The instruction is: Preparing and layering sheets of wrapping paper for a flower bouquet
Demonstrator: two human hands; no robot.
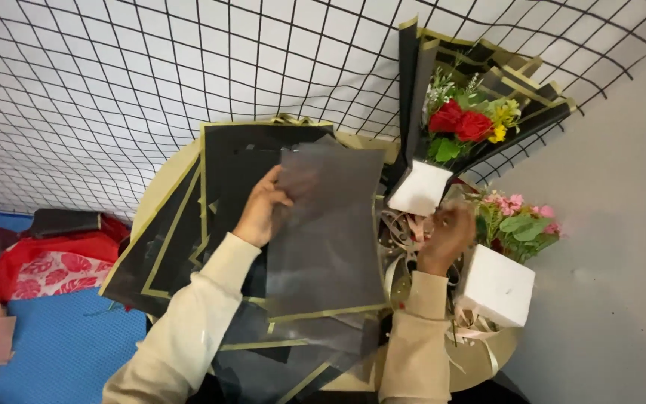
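One translucent dark grey wrapping sheet (330,232), tall rectangle, long axis running away from the person toward the wire grid; lifted over the pile, its upper left edge pinched in the left hand (262,209), fingers closed around that edge. Sheet extends rightward and downward from those fingers, so the left hand is much the nearer one.
Right hand (448,239): beside the sheet's right edge, apart from it, fingers curled among loops of pale ribbon (401,228); whether they grip a strand cannot be told.
Beneath: stack of black wrapping sheets with gold borders (181,239), fanned across a round pale-gold tabletop (160,193).
Beyond the right hand: bouquet of red roses and yellow flowers in black gold-edged paper (472,120), leaning against the black wire grid (114,75); smaller bunch of pink flowers (517,221); two white foam blocks (496,284).
Left, on the blue floor mat (61,337): red patterned cloth (57,265)
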